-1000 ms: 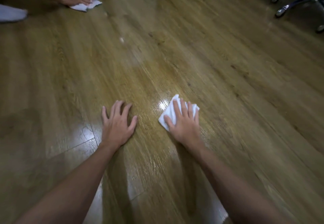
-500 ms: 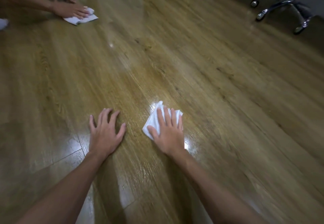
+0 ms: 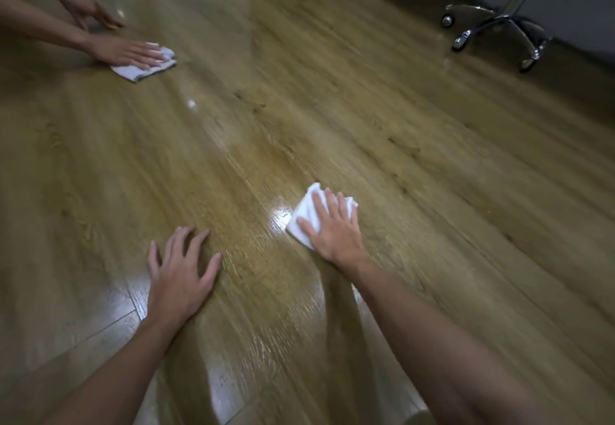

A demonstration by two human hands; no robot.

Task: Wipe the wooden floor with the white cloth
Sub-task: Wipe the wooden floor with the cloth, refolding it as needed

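Note:
My right hand [image 3: 334, 228] lies flat on a folded white cloth [image 3: 307, 210] and presses it onto the wooden floor [image 3: 416, 165], fingers straight and spread. Most of the cloth is hidden under the palm; its far and left corners stick out. A bright wet patch shines just left of the cloth. My left hand [image 3: 181, 273] rests flat on the bare floor to the left and slightly nearer to me, fingers spread, holding nothing.
At the far left another person's hand [image 3: 128, 53] presses a second white cloth [image 3: 143, 70] on the floor, their other hand [image 3: 93, 13] behind it. A chrome office-chair base on castors [image 3: 496, 30] stands at the far right near a grey wall.
My right hand has pushed the cloth to the right and away from my left hand. The view has tilted up, so the other person's hands and the chair base sit lower in frame.

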